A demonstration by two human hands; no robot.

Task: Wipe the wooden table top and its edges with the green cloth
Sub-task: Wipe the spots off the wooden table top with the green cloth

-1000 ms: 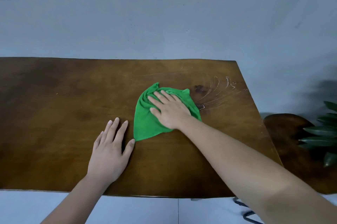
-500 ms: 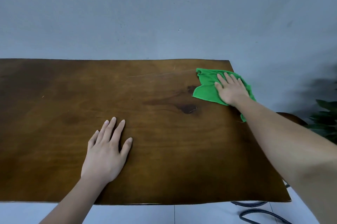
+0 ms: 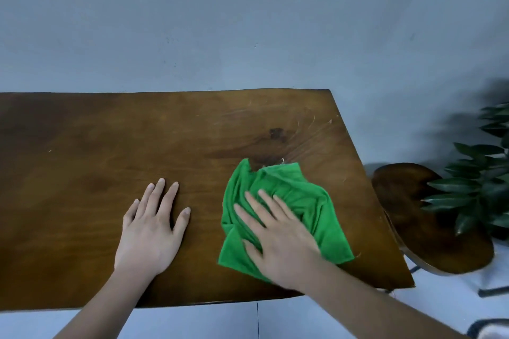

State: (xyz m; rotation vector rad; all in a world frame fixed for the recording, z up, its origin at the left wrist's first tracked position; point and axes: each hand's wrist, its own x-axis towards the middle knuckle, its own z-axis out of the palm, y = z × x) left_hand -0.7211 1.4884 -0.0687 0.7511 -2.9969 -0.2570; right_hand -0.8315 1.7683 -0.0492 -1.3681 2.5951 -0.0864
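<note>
Streaks (image 3: 311,129) of pale smear fan across the far right corner of the counter (image 3: 82,145), a brown wooden top whose left part runs out of view. The green cloth (image 3: 297,189) lies crumpled on the right part of the counter, nearer the front edge than the back and a little in from the right edge, with its near right corner close to that edge. Its far edge is notched around a dark patch of grain, and a dark knot (image 3: 276,133) sits farther back, apart from the cloth. The right hand (image 3: 281,250) rests palm down on the near half of the cloth, fingers (image 3: 275,217) straight and spread, pointing toward the back left; its grip is apart, pressing flat rather than curled round the fabric. The left hand (image 3: 150,234) lies flat on bare wood just beside the cloth's left edge, not touching it, fingers straight and close together, thumb out toward the cloth; its grip is likewise apart and holds nothing. Both forearms reach in over the front edge. Beyond the right edge stands a wooden stool seat (image 3: 429,217), lower than the counter, and dark leaves of a plant (image 3: 484,178) overlap its far side. A plain grey-blue wall (image 3: 248,21) rises behind the back edge.
</note>
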